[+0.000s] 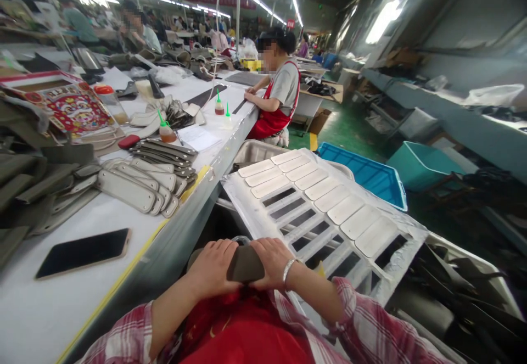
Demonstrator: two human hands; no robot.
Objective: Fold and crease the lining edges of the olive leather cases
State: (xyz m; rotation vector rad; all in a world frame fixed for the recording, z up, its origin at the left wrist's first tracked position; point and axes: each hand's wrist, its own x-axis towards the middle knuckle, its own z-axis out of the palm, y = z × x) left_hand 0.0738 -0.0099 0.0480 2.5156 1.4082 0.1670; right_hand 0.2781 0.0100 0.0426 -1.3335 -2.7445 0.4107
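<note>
Close to my red apron, both hands grip a dark grey-brown leather-like piece (246, 265). My left hand (214, 268) wraps round its left end, and my right hand (274, 262), with a silver bracelet at the wrist, holds its right end. Part of the piece is hidden under my fingers. Just beyond my right hand lies a white slatted rack (284, 210) with several pale rounded strips (323, 192) laid in rows on it. On the table to the left, pale strips with holes at their ends (127, 191) are stacked beside darker strips (164, 155).
A phone (84, 253) lies near the edge of the white table (82, 309). Glue bottles (167, 132) stand farther along. A co-worker in a red apron (275, 89) sits at the table. A blue crate (362, 174) and a white bin of dark pieces (494, 276) are to the right.
</note>
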